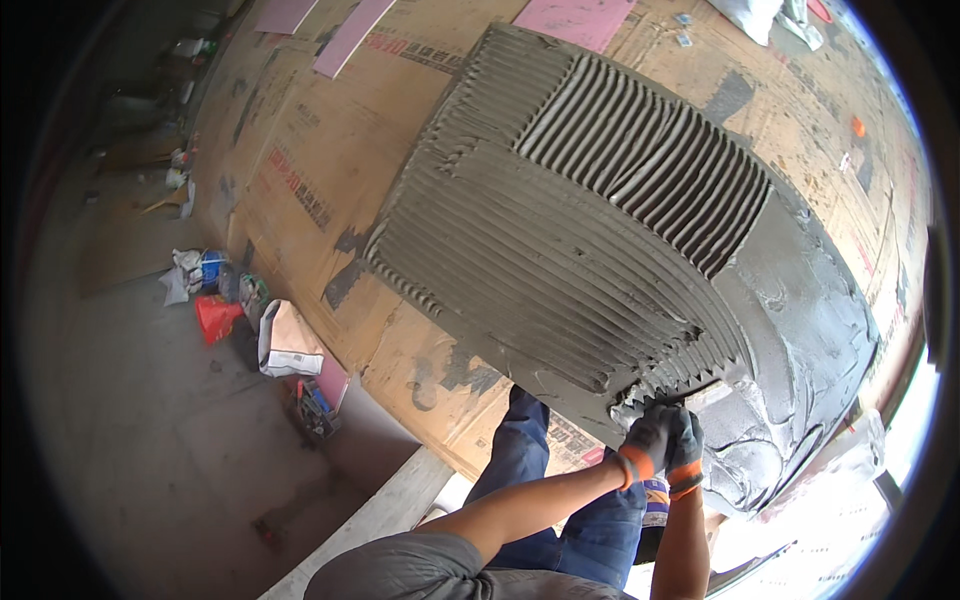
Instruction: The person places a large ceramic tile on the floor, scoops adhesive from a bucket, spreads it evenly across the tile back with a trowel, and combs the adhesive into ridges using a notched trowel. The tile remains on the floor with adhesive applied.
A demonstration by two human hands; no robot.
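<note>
A large slab covered in grey mortar lies in front of me, with combed ridges over most of it. My left hand and my right hand, both in dark gloves with orange cuffs, are close together at its near edge. Both are closed around the handle of a notched trowel, whose handle is mostly hidden by the gloves. The trowel's toothed edge rests in the mortar, with a small heap gathered beside it. Smooth, uncombed mortar covers the right end of the slab.
Printed cardboard covers the surface under the slab. Pink boards lie at the far side. Bags, a red bag and a white sack stand on the floor at left. A labelled bucket is by my legs.
</note>
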